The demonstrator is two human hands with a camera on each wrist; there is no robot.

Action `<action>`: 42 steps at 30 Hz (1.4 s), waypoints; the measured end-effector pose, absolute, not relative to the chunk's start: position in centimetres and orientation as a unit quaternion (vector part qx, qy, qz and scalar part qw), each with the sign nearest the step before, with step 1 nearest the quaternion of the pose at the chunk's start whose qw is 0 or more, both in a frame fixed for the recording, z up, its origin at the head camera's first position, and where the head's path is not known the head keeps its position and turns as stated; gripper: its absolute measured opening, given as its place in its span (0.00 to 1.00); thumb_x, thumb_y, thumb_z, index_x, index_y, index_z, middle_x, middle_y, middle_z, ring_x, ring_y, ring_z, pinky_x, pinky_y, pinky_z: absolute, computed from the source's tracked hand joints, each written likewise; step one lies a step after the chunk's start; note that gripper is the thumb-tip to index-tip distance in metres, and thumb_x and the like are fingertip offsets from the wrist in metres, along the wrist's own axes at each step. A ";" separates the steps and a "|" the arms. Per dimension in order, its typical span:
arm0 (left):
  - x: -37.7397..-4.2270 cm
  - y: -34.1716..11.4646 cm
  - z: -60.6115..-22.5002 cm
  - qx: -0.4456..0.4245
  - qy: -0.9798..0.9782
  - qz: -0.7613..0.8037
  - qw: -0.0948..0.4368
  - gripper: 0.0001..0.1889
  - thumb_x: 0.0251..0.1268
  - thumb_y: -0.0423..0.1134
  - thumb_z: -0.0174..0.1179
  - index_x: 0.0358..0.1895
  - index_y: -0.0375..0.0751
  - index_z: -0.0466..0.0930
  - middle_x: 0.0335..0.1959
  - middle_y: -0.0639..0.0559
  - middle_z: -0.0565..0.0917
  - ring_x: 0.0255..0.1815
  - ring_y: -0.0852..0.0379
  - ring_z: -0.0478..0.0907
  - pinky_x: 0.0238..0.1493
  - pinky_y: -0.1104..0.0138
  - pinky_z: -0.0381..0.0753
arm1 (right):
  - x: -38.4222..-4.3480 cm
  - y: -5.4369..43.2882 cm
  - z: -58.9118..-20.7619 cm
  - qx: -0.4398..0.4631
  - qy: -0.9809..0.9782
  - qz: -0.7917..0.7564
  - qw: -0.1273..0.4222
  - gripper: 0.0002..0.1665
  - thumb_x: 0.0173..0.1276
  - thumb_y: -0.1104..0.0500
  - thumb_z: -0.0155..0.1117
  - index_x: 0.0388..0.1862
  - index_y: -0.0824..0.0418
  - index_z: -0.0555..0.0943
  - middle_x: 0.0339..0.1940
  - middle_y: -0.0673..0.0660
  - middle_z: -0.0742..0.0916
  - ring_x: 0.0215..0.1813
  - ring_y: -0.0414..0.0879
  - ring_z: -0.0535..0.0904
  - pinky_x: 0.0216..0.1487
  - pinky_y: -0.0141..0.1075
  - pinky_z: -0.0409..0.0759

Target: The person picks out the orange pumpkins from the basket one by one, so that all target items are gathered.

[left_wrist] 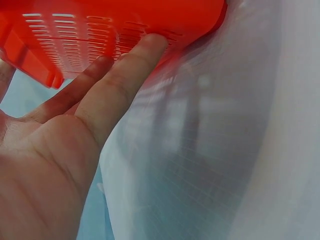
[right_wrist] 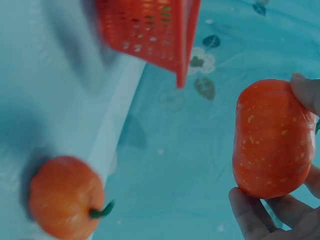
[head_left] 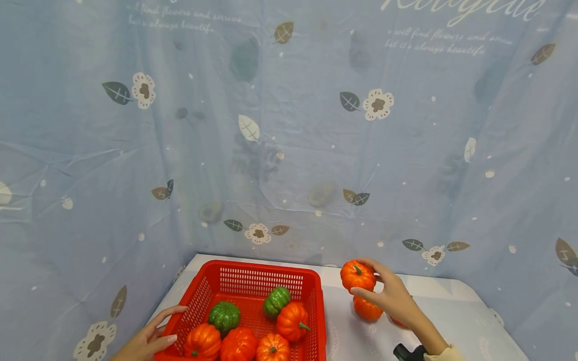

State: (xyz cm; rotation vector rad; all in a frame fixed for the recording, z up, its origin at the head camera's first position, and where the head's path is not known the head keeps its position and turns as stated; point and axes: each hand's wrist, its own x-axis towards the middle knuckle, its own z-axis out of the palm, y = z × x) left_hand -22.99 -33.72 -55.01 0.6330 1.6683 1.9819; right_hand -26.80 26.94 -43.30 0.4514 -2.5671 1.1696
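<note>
My right hand (head_left: 390, 296) holds a small orange pumpkin (head_left: 357, 276) with a green stem, raised over the table to the right of the red basket (head_left: 321, 311). In the right wrist view thumb and fingers grip that pumpkin (right_wrist: 274, 139) from two sides. Below it an orange pumpkin (head_left: 367, 308) sits on the table, and another orange one is mostly hidden behind the hand. At the basket's left side, my left hand (head_left: 146, 341) rests with its fingers extended. The left wrist view shows these fingers (left_wrist: 112, 92) against the slotted outer wall.
Inside the basket lie two green pumpkins (head_left: 224, 316) and several orange pumpkins (head_left: 292, 322). Blue patterned cloth (head_left: 289, 150) hangs behind and beside the white table (head_left: 433, 311). A black strap or device (head_left: 408, 352) is at the right wrist.
</note>
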 end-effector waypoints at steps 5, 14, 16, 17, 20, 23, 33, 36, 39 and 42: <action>-23.0 -33.7 -55.1 0.246 0.598 0.726 0.236 0.28 0.86 0.32 0.36 0.74 0.74 0.62 0.67 0.54 0.72 0.62 0.45 0.79 0.59 0.47 0.81 | -26.1 29.2 -44.0 0.117 -0.904 0.389 0.137 0.45 0.57 0.36 0.80 0.71 0.47 0.74 0.64 0.55 0.82 0.60 0.59 0.80 0.55 0.55 0.84; -22.9 -33.8 -55.0 0.244 0.600 0.724 0.237 0.28 0.86 0.33 0.35 0.72 0.75 0.63 0.67 0.55 0.72 0.62 0.47 0.79 0.59 0.47 0.81 | -24.5 33.8 -44.5 0.061 -0.912 0.386 0.125 0.50 0.63 0.37 0.75 0.77 0.55 0.68 0.68 0.65 0.78 0.63 0.67 0.78 0.52 0.54 0.85; -22.9 -33.8 -54.9 0.242 0.610 0.719 0.229 0.28 0.86 0.33 0.36 0.72 0.76 0.63 0.66 0.60 0.71 0.61 0.49 0.79 0.58 0.49 0.82 | -24.3 34.8 -44.8 0.050 -0.918 0.374 0.125 0.51 0.64 0.35 0.74 0.77 0.58 0.66 0.68 0.67 0.78 0.64 0.67 0.77 0.57 0.55 0.83; -22.9 -33.9 -54.9 0.241 0.614 0.717 0.227 0.28 0.86 0.32 0.36 0.73 0.76 0.63 0.66 0.61 0.71 0.61 0.49 0.79 0.58 0.49 0.82 | -24.2 35.3 -44.9 0.041 -0.921 0.368 0.123 0.52 0.64 0.35 0.73 0.78 0.58 0.66 0.68 0.68 0.78 0.64 0.66 0.77 0.58 0.56 0.82; -22.8 -33.9 -54.8 0.239 0.618 0.715 0.226 0.28 0.86 0.33 0.37 0.73 0.75 0.62 0.66 0.62 0.71 0.61 0.49 0.79 0.58 0.49 0.82 | -24.0 36.7 -45.2 0.012 -0.926 0.359 0.113 0.55 0.64 0.33 0.72 0.79 0.61 0.63 0.68 0.71 0.76 0.64 0.68 0.75 0.60 0.58 0.80; -22.8 -33.8 -54.7 0.237 0.602 0.724 0.240 0.28 0.86 0.33 0.37 0.74 0.75 0.62 0.67 0.55 0.73 0.62 0.45 0.79 0.59 0.46 0.81 | -23.7 38.0 -45.6 -0.021 -0.929 0.354 0.104 0.58 0.63 0.31 0.71 0.80 0.63 0.61 0.68 0.73 0.75 0.65 0.68 0.74 0.62 0.59 0.78; -22.9 -33.7 -54.9 0.233 0.608 0.721 0.236 0.27 0.87 0.34 0.36 0.73 0.75 0.62 0.67 0.54 0.72 0.61 0.45 0.80 0.58 0.46 0.82 | -23.1 42.0 -46.8 -0.109 -0.913 0.382 0.087 0.63 0.64 0.29 0.68 0.82 0.64 0.54 0.74 0.75 0.67 0.66 0.71 0.70 0.62 0.59 0.78; -22.9 -33.7 -54.8 0.234 0.593 0.730 0.246 0.27 0.87 0.34 0.36 0.73 0.75 0.62 0.67 0.51 0.74 0.62 0.42 0.79 0.59 0.43 0.80 | -23.0 42.9 -47.6 -0.124 -0.910 0.386 0.084 0.64 0.64 0.29 0.69 0.82 0.65 0.53 0.75 0.75 0.64 0.66 0.71 0.68 0.60 0.59 0.80; -22.9 -33.7 -54.7 0.229 0.600 0.727 0.243 0.27 0.87 0.34 0.37 0.74 0.75 0.62 0.67 0.54 0.73 0.62 0.43 0.79 0.59 0.44 0.81 | -23.0 43.7 -48.4 -0.138 -0.911 0.381 0.073 0.65 0.64 0.28 0.68 0.82 0.66 0.53 0.75 0.76 0.63 0.67 0.73 0.67 0.58 0.58 0.81; -22.9 -33.7 -54.7 0.218 0.628 0.712 0.227 0.27 0.87 0.35 0.38 0.74 0.74 0.62 0.66 0.63 0.69 0.61 0.48 0.79 0.57 0.48 0.82 | -23.3 44.5 -49.3 -0.152 -0.916 0.366 0.061 0.66 0.63 0.26 0.67 0.81 0.68 0.53 0.73 0.79 0.63 0.66 0.75 0.67 0.56 0.59 0.81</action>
